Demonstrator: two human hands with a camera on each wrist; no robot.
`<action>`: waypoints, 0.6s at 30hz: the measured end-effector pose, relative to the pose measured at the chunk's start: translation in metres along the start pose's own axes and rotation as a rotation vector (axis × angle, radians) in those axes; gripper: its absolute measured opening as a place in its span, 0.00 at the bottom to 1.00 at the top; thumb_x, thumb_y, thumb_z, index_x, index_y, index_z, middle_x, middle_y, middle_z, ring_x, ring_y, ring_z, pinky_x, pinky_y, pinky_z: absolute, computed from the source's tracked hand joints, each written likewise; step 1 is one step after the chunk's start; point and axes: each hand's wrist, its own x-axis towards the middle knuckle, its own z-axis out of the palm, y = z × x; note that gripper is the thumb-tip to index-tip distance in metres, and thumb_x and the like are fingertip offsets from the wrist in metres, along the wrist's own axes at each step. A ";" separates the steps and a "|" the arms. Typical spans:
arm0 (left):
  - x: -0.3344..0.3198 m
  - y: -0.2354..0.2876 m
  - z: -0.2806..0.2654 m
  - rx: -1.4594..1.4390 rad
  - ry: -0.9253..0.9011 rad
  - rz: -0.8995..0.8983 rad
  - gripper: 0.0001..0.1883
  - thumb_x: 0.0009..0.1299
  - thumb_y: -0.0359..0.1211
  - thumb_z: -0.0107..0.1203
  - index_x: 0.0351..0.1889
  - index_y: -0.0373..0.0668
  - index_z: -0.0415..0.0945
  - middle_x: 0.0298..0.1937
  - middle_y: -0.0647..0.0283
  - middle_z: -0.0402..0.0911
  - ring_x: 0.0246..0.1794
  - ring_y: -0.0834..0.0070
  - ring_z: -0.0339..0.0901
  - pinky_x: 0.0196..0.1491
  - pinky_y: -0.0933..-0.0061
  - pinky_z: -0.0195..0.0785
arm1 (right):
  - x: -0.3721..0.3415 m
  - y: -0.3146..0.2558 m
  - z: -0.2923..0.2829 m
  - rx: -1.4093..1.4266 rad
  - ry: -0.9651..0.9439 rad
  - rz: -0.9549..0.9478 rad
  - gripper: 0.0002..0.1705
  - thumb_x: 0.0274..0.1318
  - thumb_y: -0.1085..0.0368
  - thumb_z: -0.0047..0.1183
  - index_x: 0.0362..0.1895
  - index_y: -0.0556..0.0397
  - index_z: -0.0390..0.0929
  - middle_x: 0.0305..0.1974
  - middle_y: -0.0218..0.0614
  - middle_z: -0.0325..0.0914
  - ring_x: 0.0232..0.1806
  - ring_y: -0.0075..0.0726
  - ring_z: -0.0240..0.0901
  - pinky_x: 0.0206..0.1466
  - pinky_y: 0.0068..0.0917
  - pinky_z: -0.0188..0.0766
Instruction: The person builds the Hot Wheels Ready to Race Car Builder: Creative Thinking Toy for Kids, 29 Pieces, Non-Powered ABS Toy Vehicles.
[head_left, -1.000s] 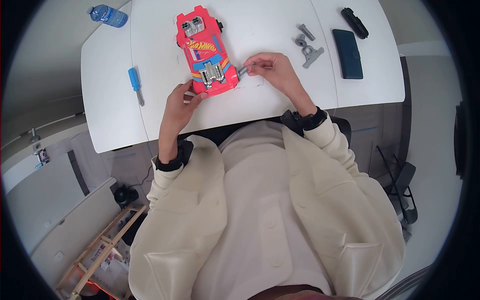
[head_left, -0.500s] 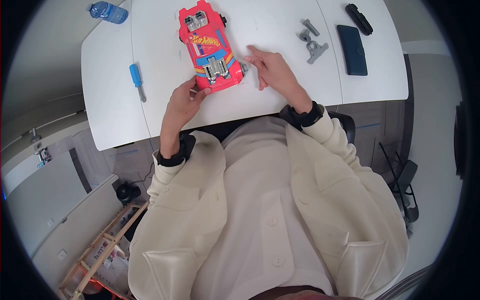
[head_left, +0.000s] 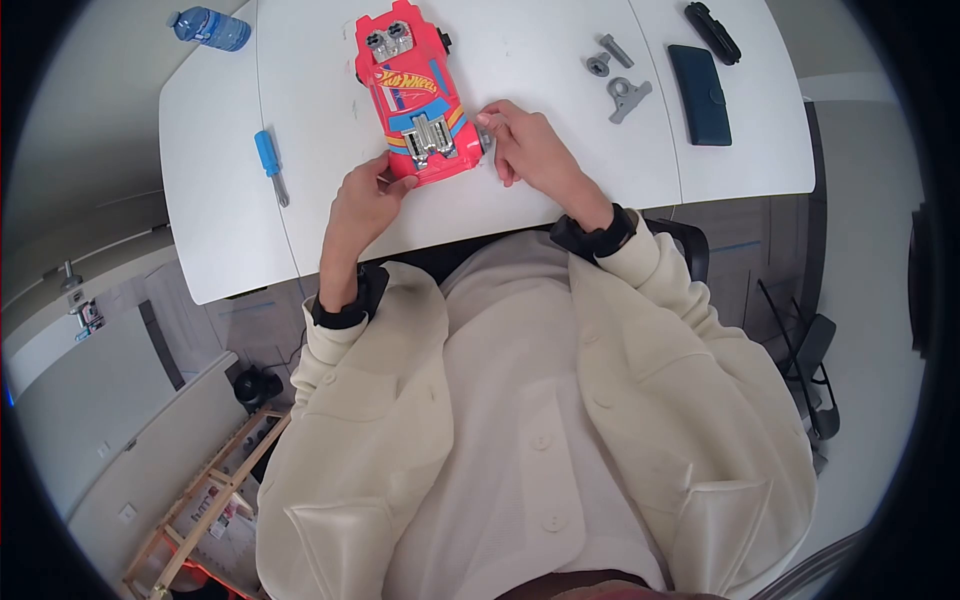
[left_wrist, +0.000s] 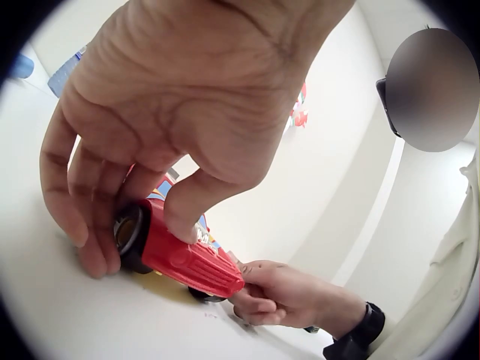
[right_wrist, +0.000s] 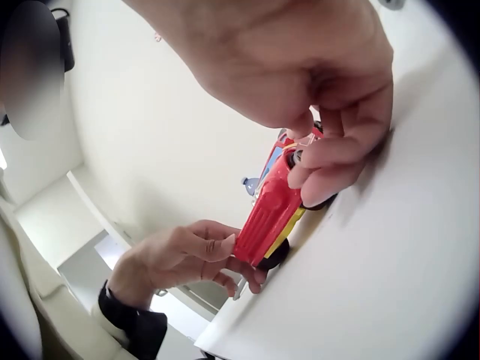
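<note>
A red Hot Wheels toy car with blue and yellow stripes stands on the white table. My left hand grips its near left corner. In the left wrist view, the thumb lies on top of the red car body while the fingers curl beside a black wheel. At the car's right side is my right hand, its fingers bent around a grey bolt head. The right fingertips partly hide that spot in the right wrist view, so I cannot tell whether they pinch it.
Loose grey plastic parts lie to the right: a bolt, a round-headed screw and a three-armed piece. Beyond are a dark blue wallet case and a black object. At left are a blue-handled screwdriver and a water bottle.
My right hand pinched a grey bolt at the car's side, then let go and drew right with fingers spread. Now its fingers are back at the bolt head. The left hand keeps its grip.
</note>
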 end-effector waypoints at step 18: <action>0.001 -0.003 0.000 0.042 -0.009 0.036 0.16 0.72 0.32 0.62 0.52 0.29 0.81 0.35 0.55 0.87 0.35 0.73 0.81 0.43 0.68 0.72 | 0.021 0.037 0.000 -0.192 0.118 -0.389 0.18 0.51 0.87 0.52 0.47 0.70 0.83 0.39 0.46 0.82 0.36 0.39 0.84 0.42 0.31 0.82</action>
